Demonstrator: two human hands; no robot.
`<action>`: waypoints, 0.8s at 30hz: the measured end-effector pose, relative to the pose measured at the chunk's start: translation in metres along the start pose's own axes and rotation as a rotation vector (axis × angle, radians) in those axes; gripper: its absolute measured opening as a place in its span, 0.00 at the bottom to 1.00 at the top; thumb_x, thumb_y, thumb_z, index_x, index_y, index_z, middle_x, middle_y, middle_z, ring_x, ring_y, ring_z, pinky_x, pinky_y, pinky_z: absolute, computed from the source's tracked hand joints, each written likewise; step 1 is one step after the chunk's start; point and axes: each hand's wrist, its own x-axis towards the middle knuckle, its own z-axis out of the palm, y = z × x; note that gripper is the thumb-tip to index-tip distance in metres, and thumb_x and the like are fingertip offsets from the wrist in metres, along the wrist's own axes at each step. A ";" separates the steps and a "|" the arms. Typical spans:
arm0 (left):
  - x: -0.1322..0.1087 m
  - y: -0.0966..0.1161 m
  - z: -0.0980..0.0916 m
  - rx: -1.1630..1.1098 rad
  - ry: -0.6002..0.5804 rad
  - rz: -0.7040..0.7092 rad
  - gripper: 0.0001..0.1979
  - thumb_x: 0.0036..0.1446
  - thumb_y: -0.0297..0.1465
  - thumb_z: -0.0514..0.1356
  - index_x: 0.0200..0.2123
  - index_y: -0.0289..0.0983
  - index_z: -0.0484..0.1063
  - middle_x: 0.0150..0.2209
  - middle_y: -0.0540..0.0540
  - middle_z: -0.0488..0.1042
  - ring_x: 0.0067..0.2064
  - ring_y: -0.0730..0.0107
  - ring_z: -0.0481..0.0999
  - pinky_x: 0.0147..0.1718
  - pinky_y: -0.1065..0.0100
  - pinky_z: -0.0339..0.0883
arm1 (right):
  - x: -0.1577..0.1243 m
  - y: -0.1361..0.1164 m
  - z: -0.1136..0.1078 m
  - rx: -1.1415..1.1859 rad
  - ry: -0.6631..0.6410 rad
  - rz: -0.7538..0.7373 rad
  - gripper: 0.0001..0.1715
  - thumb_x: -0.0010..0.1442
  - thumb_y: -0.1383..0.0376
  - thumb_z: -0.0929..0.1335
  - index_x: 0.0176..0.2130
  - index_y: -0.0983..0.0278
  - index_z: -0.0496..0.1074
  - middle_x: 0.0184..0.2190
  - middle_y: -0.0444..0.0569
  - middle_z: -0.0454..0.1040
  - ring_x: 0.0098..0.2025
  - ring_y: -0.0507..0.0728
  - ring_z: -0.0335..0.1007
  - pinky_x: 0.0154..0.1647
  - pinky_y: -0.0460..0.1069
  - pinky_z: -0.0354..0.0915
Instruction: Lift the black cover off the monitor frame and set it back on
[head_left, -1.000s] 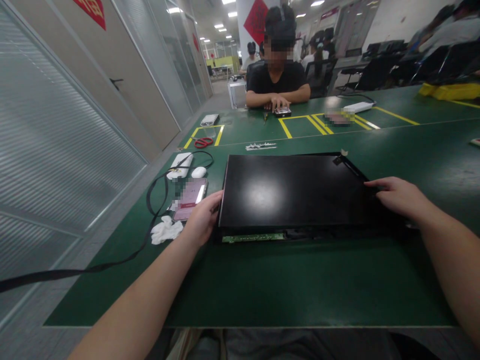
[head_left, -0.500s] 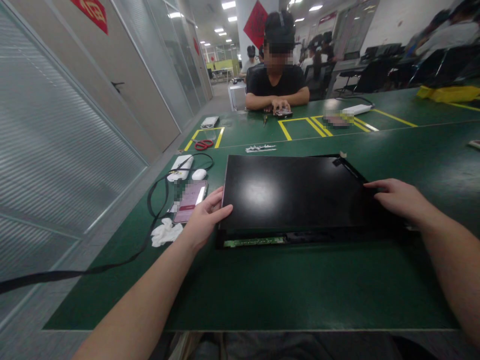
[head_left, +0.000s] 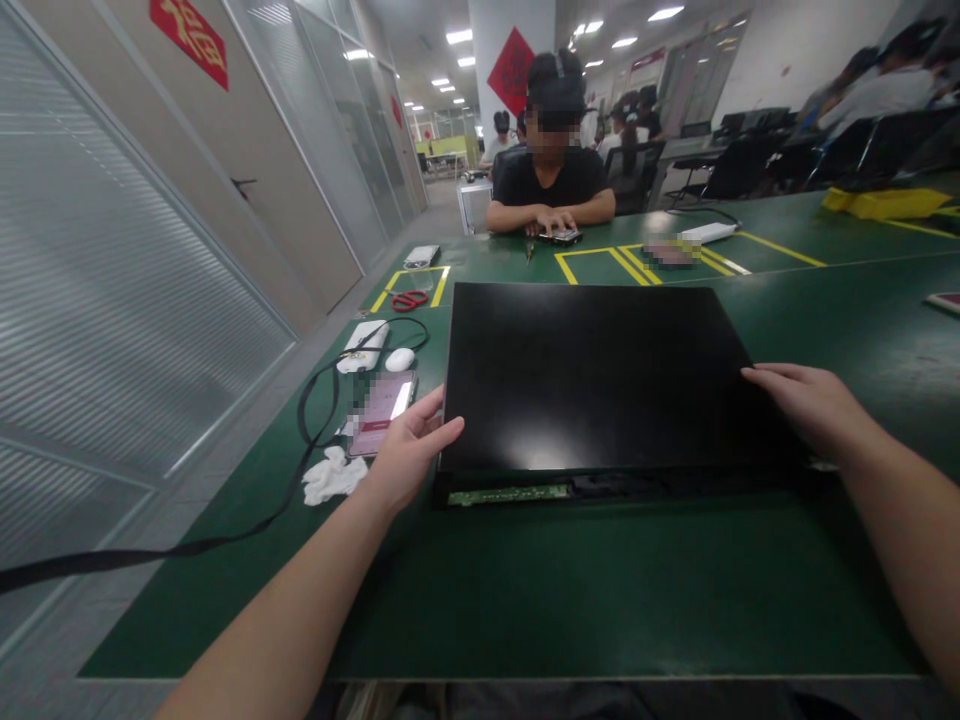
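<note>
Striped glass panels (head_left: 112, 230) and a beige door (head_left: 285, 190) lined the left side above a grey floor (head_left: 232, 440). Ceiling lights (head_left: 459, 37) shone farther back, and a white pillar (head_left: 517, 15) bore a red diamond sign (head_left: 512, 72). Black chairs (head_left: 739, 165) stood beyond the green table (head_left: 585, 590).

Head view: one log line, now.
left hand: holding black panel, left edge | right hand: holding black panel, right edge | green board: along panel's near edge

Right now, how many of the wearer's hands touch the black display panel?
2: left hand on the left edge of the display panel, right hand on its right edge.
</note>
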 end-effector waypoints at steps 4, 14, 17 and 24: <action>0.001 0.005 0.000 0.037 0.077 0.011 0.32 0.50 0.32 0.71 0.59 0.39 0.72 0.59 0.42 0.75 0.61 0.50 0.71 0.61 0.56 0.65 | -0.008 -0.006 -0.002 0.168 0.021 -0.016 0.24 0.42 0.56 0.74 0.40 0.62 0.78 0.44 0.54 0.80 0.50 0.65 0.74 0.53 0.57 0.69; 0.006 0.008 -0.002 0.013 0.161 -0.088 0.29 0.45 0.32 0.72 0.53 0.40 0.78 0.49 0.43 0.81 0.53 0.51 0.79 0.52 0.58 0.72 | -0.035 -0.032 -0.034 0.615 -0.225 0.081 0.31 0.55 0.51 0.63 0.55 0.56 0.74 0.44 0.56 0.80 0.41 0.69 0.77 0.39 0.64 0.73; 0.006 0.000 -0.005 0.055 0.104 -0.047 0.27 0.48 0.35 0.71 0.54 0.40 0.77 0.51 0.43 0.81 0.54 0.52 0.78 0.55 0.58 0.69 | -0.038 -0.035 -0.041 0.607 -0.214 0.121 0.36 0.59 0.52 0.59 0.63 0.57 0.66 0.52 0.60 0.76 0.43 0.70 0.76 0.37 0.65 0.71; 0.004 -0.002 -0.005 0.336 0.048 0.080 0.22 0.61 0.44 0.60 0.53 0.38 0.78 0.56 0.43 0.77 0.61 0.50 0.71 0.64 0.55 0.57 | -0.032 -0.029 -0.034 0.641 -0.183 -0.007 0.35 0.57 0.51 0.57 0.59 0.59 0.69 0.58 0.60 0.72 0.44 0.69 0.75 0.36 0.62 0.72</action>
